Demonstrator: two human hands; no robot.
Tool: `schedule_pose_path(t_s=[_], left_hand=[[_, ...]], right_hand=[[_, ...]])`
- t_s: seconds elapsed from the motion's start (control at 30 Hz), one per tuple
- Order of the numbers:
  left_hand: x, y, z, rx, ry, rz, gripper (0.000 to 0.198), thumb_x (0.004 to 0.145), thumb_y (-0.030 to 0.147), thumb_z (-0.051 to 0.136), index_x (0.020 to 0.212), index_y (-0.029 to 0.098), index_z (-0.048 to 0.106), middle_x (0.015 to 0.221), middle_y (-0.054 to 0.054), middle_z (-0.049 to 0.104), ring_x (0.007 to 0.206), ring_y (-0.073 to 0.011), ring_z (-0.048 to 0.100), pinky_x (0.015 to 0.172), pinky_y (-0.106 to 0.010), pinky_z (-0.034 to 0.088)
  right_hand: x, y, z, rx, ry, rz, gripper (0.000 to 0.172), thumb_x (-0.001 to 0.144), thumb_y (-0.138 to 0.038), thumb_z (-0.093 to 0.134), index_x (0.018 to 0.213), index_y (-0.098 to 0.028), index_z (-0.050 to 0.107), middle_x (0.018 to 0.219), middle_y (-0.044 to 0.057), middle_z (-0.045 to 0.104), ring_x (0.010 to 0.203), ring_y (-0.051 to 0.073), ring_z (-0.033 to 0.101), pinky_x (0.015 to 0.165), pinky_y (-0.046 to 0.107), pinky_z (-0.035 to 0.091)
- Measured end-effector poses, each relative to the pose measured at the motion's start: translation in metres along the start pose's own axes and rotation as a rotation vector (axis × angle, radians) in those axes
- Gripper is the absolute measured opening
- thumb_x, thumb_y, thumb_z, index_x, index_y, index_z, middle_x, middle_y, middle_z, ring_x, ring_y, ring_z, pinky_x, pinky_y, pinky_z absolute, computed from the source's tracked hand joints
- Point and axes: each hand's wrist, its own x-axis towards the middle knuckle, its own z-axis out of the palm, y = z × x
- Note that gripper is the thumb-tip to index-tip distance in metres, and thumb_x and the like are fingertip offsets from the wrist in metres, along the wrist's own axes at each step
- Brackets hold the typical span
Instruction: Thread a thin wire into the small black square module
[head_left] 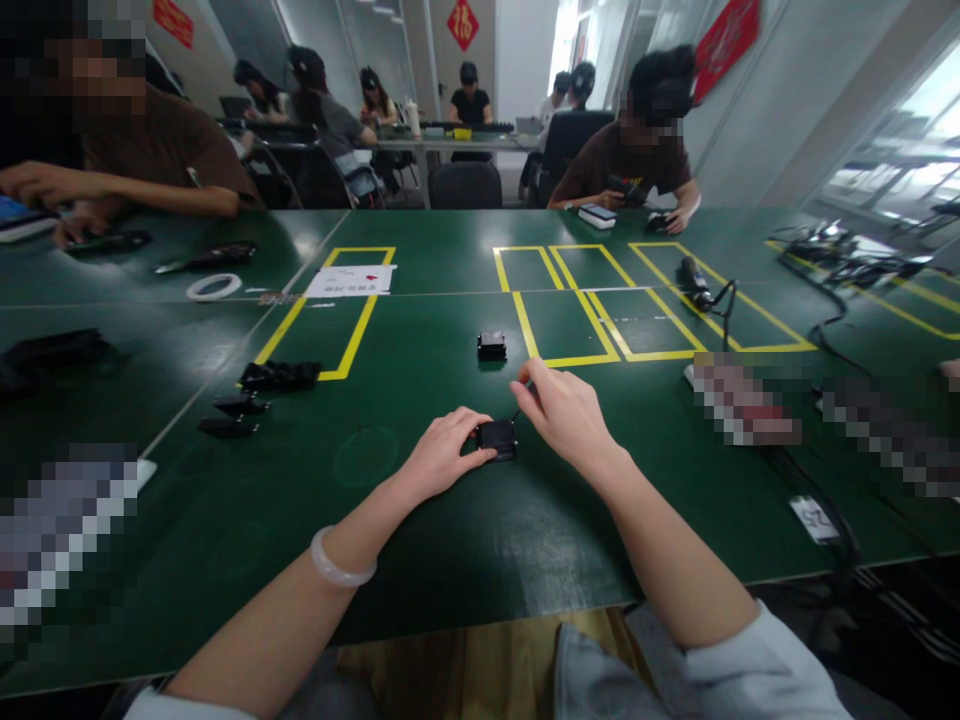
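Observation:
A small black rectangular block [497, 438] with tiny bright pins at its sides lies on the green table in front of me. My left hand [454, 445] grips its left side, thumb along the near edge and fingers at the far one. At its right, my right hand [564, 408] is pinched just above the corner. A thin dark rod-like piece [517, 413] shows under those fingertips, slanting toward the block; its kind is too small to tell. Farther off, a similar black block [492, 346] stands by itself.
Several black parts [279, 375] lie at left, near a tape roll [214, 287] and a white paper sheet [351, 280]. Yellow tape outlines [577, 360] mark the table. A black handheld device [696, 283] and cables [817, 325] are at right. Co-workers sit across the table.

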Motion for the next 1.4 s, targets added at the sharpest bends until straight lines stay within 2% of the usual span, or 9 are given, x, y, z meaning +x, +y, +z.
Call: schedule_pose_path(t_s=[0.07, 0.27, 0.47, 0.63, 0.73, 0.83, 1.07, 1.27, 1.4], left_hand=[[0.0001, 0.0006, -0.0004, 0.003, -0.004, -0.006, 0.035, 0.088, 0.043, 0.059, 0.116, 0.022, 0.058, 0.109, -0.007, 0.060, 0.099, -0.0238, 0.058, 0.087, -0.037, 0.046], [0.0000, 0.0000, 0.0006, -0.005, 0.004, 0.004, 0.034, 0.088, 0.041, 0.061, 0.116, 0.022, 0.059, 0.109, -0.006, 0.060, 0.100, -0.0233, 0.058, 0.087, -0.036, 0.046], [-0.0003, 0.0007, 0.0004, 0.005, 0.004, 0.001, 0.034, 0.089, 0.042, 0.059, 0.116, 0.022, 0.058, 0.110, -0.007, 0.060, 0.100, -0.0237, 0.058, 0.088, -0.037, 0.045], [-0.0001, 0.0028, -0.0010, 0.017, -0.001, -0.007, 0.033, 0.088, 0.042, 0.060, 0.115, 0.022, 0.058, 0.110, -0.006, 0.060, 0.100, -0.0239, 0.058, 0.087, -0.037, 0.046], [-0.0001, 0.0027, -0.0011, 0.022, -0.005, -0.013, 0.032, 0.088, 0.041, 0.060, 0.115, 0.022, 0.058, 0.110, -0.006, 0.060, 0.099, -0.0237, 0.058, 0.088, -0.037, 0.045], [-0.0001, 0.0021, -0.0009, 0.018, -0.003, -0.005, 0.033, 0.088, 0.041, 0.060, 0.115, 0.022, 0.058, 0.109, -0.006, 0.060, 0.099, -0.0236, 0.058, 0.088, -0.037, 0.046], [-0.0002, 0.0040, -0.0022, 0.014, -0.011, -0.017, 0.032, 0.089, 0.041, 0.060, 0.115, 0.021, 0.058, 0.110, -0.006, 0.060, 0.100, -0.0238, 0.058, 0.088, -0.037, 0.045], [-0.0005, 0.0016, -0.0002, 0.025, -0.003, -0.003, 0.034, 0.089, 0.042, 0.059, 0.116, 0.021, 0.057, 0.110, -0.007, 0.060, 0.101, -0.0238, 0.058, 0.088, -0.037, 0.045], [0.0003, 0.0035, -0.0014, 0.027, -0.015, -0.016, 0.033, 0.089, 0.040, 0.060, 0.116, 0.021, 0.057, 0.112, -0.007, 0.060, 0.103, -0.0242, 0.058, 0.089, -0.037, 0.044]], right_hand=[[0.0001, 0.0004, 0.0005, -0.015, -0.007, 0.002, 0.028, 0.099, -0.038, 0.033, 0.094, -0.021, 0.054, 0.079, 0.003, 0.068, 0.069, 0.016, 0.059, 0.064, 0.026, 0.032], [-0.0003, 0.0004, 0.0012, 0.012, 0.013, -0.003, 0.022, 0.097, -0.027, 0.033, 0.103, -0.020, 0.053, 0.082, 0.003, 0.068, 0.071, 0.015, 0.060, 0.066, 0.026, 0.034], [-0.0008, 0.0007, 0.0010, -0.005, -0.003, -0.006, 0.025, 0.098, -0.036, 0.034, 0.097, -0.021, 0.054, 0.079, 0.003, 0.067, 0.071, 0.016, 0.060, 0.065, 0.026, 0.034], [-0.0021, 0.0001, 0.0012, 0.011, 0.017, -0.029, 0.019, 0.094, -0.025, 0.036, 0.101, -0.020, 0.053, 0.083, 0.003, 0.067, 0.071, 0.016, 0.059, 0.068, 0.026, 0.034], [-0.0027, -0.0006, 0.0006, 0.028, 0.014, -0.035, 0.019, 0.095, -0.030, 0.038, 0.100, -0.020, 0.053, 0.081, 0.003, 0.067, 0.071, 0.016, 0.059, 0.067, 0.026, 0.034], [-0.0025, -0.0008, 0.0000, 0.005, -0.008, -0.032, 0.027, 0.098, -0.039, 0.035, 0.095, -0.020, 0.054, 0.076, 0.002, 0.066, 0.069, 0.017, 0.059, 0.066, 0.027, 0.033], [-0.0029, -0.0011, 0.0001, 0.003, 0.016, -0.021, 0.020, 0.095, -0.025, 0.035, 0.100, -0.019, 0.053, 0.079, 0.003, 0.067, 0.069, 0.016, 0.059, 0.067, 0.026, 0.033], [-0.0024, 0.0012, 0.0034, -0.007, 0.006, -0.007, 0.026, 0.098, -0.038, 0.035, 0.096, -0.020, 0.054, 0.077, 0.003, 0.067, 0.068, 0.017, 0.059, 0.065, 0.027, 0.033], [-0.0019, 0.0025, 0.0055, -0.009, 0.017, -0.003, 0.022, 0.098, -0.031, 0.034, 0.099, -0.020, 0.053, 0.079, 0.003, 0.068, 0.068, 0.016, 0.059, 0.065, 0.026, 0.033]])
